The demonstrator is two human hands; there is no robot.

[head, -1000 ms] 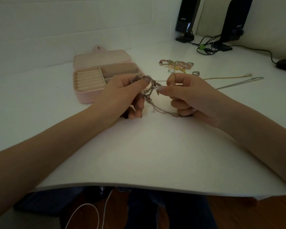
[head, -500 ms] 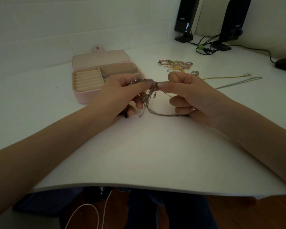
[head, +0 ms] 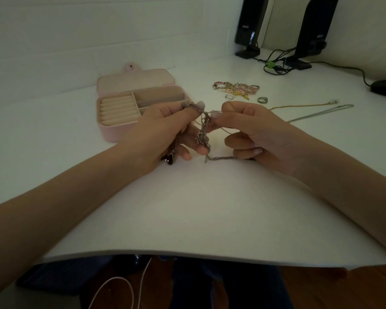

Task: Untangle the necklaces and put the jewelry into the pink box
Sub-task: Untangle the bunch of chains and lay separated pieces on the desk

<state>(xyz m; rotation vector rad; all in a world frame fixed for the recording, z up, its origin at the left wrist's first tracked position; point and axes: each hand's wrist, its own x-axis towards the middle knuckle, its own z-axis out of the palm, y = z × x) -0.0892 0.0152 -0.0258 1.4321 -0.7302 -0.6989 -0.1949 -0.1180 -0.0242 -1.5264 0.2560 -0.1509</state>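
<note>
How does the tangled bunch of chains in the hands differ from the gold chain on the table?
The tangled chains are silvery-grey, bunched and hanging, pinched by the left hand and right hand. The gold chain is yellow, stretched out nearly straight, flat on the white table, untouched. Both are thin jewelry chains outside the pink box.

The open box (head: pixel 112 130) sits on the tabletop (head: pixel 187 208), left of and behind the left hand (head: pixel 165 132). The tangled chains (head: pixel 203 130) hang between the left hand and the right hand (head: pixel 254 132). Behind the right hand lie a jewelry heap (head: pixel 236 89) and a ring (head: pixel 262 99); two necklaces (head: pixel 316 111) stretch to its right. Two speakers (head: pixel 250 25) stand at the far right rear.
</note>
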